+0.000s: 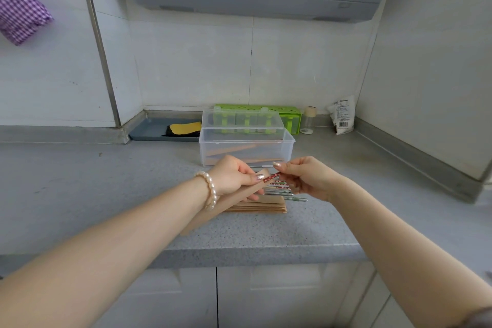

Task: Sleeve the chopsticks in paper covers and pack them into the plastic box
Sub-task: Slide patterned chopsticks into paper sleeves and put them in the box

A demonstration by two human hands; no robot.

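Reaching forward over the grey countertop (80, 189), both bare forearms converge just in front of the clear plastic box (246, 150). The left hand (234, 177), with a pearl bracelet (209, 190) at its wrist, has its fingers curled round a tan paper cover (229, 206), pinching the cover's upper end between thumb and fingertips; the rest of the cover slopes down and back under the wrist. The right hand (306, 177) faces it, thumb and forefinger pinched narrowly on a red patterned chopstick (273, 176), whose far end meets the mouth of the cover; how far it has gone in cannot be told.

Below the hands, more loose chopsticks (282, 189) lie side by side on the counter, partly hidden, and a flat stack of paper covers (261, 207) lies just beside them, nearer the counter's edge. The plastic box stands with its lid (241, 121) raised at the back, and several sleeved chopsticks (234, 150) lie slanted inside it. Behind the box stands a green container (290, 114); to its left sits a grey tray (151, 129) with a yellow sponge (185, 128).
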